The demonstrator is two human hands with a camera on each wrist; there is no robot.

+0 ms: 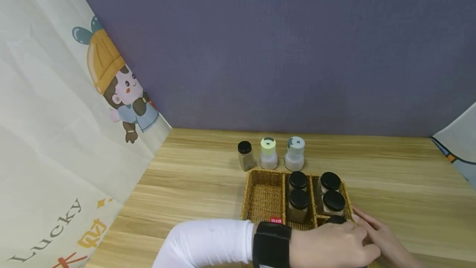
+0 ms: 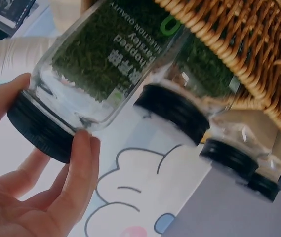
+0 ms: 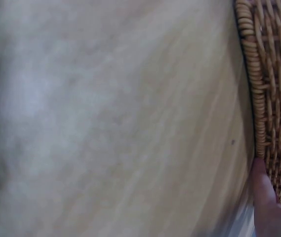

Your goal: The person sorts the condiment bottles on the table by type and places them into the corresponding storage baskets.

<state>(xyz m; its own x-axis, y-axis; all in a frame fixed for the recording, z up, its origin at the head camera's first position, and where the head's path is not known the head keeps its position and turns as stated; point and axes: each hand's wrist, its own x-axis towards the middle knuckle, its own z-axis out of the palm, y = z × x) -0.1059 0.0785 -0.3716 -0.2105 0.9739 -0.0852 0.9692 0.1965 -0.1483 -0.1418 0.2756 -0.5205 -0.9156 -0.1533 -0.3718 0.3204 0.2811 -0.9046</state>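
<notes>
Meanwhile the left hand (image 2: 26, 197) grips a black-lidded parsley jar (image 2: 98, 64) at the wicker basket (image 1: 265, 195), while the right hand's (image 1: 383, 235) straight fingers touch its outer wall.

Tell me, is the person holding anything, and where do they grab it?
The left hand holds a glass jar of green herbs by its black lid, fingers curled round the rim. The right hand holds nothing; a fingertip touches the wicker basket.

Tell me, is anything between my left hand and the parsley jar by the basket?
No. The left hand already grips the parsley jar by its black lid, its fingers touching it. The wicker basket and other jars sit beside it, not between.
</notes>
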